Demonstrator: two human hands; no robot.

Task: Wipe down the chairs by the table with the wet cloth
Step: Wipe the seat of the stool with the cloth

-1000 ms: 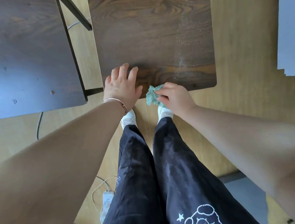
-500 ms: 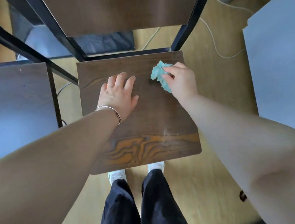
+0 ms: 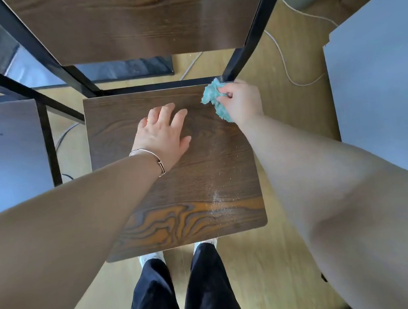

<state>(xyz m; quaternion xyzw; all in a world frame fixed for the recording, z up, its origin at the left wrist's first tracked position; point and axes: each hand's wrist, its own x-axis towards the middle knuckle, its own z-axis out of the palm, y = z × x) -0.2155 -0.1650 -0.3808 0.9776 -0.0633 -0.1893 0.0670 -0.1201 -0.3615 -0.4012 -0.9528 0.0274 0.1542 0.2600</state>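
A pale yellow wooden floor (image 3: pixel 276 110) fills the view from above, with a grey-blue table (image 3: pixel 380 78) edge at the right. At the centre stands a dark brown wood-grain chair with a black metal frame (image 3: pixel 176 188), its backrest at the top of the view and fine pale specks scattered over the right part of its seat. The person's dark trousers (image 3: pixel 183 296) show below the seat's front edge. The left hand (image 3: pixel 162 133) lies flat on the seat, fingers spread, holding nothing, a thin metal bracelet (image 3: pixel 152 157) at the wrist. The right hand (image 3: pixel 242 101) has its grip closed around a crumpled turquoise wet cloth (image 3: pixel 213 97), pressed at the seat's back right corner, beside the frame post.
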